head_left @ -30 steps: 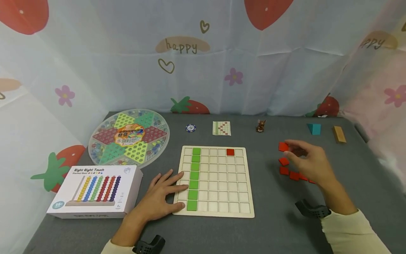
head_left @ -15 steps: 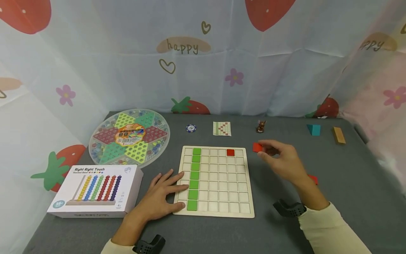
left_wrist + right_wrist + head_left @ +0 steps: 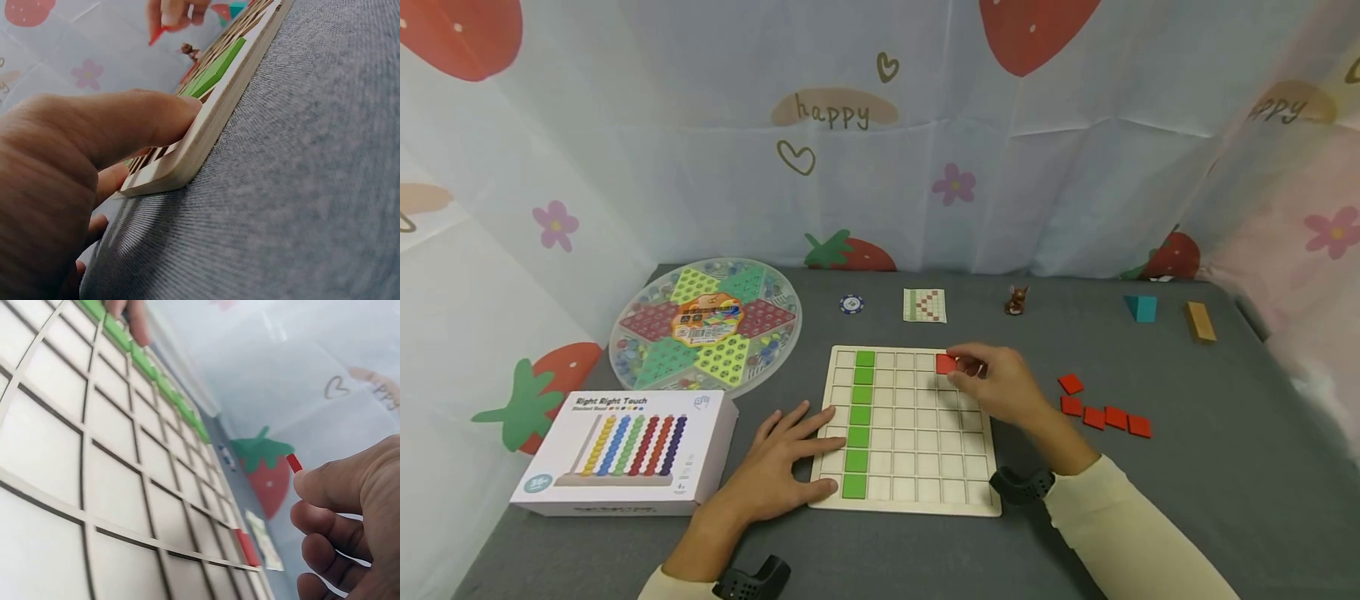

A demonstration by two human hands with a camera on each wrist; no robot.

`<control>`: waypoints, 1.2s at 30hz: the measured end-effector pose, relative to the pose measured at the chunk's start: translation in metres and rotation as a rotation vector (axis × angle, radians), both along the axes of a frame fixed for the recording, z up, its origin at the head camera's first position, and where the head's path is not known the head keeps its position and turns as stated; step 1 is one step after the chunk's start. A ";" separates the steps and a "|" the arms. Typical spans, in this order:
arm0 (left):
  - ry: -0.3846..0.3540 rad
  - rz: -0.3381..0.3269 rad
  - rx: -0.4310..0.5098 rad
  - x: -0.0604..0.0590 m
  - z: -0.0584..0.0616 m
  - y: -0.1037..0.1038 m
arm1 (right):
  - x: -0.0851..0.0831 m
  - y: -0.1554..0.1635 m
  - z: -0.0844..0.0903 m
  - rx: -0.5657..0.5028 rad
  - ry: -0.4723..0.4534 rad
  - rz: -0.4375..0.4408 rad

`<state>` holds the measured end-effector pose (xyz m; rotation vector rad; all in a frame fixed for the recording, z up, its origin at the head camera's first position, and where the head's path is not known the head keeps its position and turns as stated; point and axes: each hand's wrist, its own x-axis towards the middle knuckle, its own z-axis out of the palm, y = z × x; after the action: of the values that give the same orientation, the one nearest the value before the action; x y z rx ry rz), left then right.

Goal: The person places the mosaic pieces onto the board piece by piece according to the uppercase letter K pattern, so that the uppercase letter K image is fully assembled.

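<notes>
Head view: the right hand (image 3: 1000, 385) has swung in from the loose red tiles (image 3: 1105, 412) at right-centre and now pinches 1 red tile (image 3: 947, 364) over the wooden grid board (image 3: 913, 500), top row, right by the red square already seated. The left hand (image 3: 775, 467) lies flat and relaxed on the board's left edge, beside the green column (image 3: 859, 421).

Left wrist view: fingers (image 3: 125, 125) press the board rim.

Right wrist view: fingertips (image 3: 325, 481) nip the tile edge-on above the grid, so placement looks imminent.
</notes>
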<state>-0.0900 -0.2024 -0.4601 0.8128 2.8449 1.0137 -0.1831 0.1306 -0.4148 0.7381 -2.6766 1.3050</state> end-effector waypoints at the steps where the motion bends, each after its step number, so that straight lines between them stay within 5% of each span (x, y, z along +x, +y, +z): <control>1: 0.003 0.000 0.001 0.000 0.000 0.000 | -0.002 -0.002 -0.003 0.008 -0.013 0.002; 20: 0.024 -0.001 -0.003 0.000 -0.001 0.000 | -0.016 -0.023 -0.019 0.142 -0.129 0.021; 31: 0.001 0.000 -0.001 0.000 0.000 0.000 | -0.017 -0.030 -0.017 0.223 -0.110 0.037; 36: 0.001 -0.001 0.004 0.000 0.001 0.000 | -0.012 -0.026 -0.011 0.166 -0.069 0.036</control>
<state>-0.0897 -0.2024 -0.4593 0.8145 2.8441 1.0189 -0.1955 0.1048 -0.4259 0.7754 -2.8666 1.1469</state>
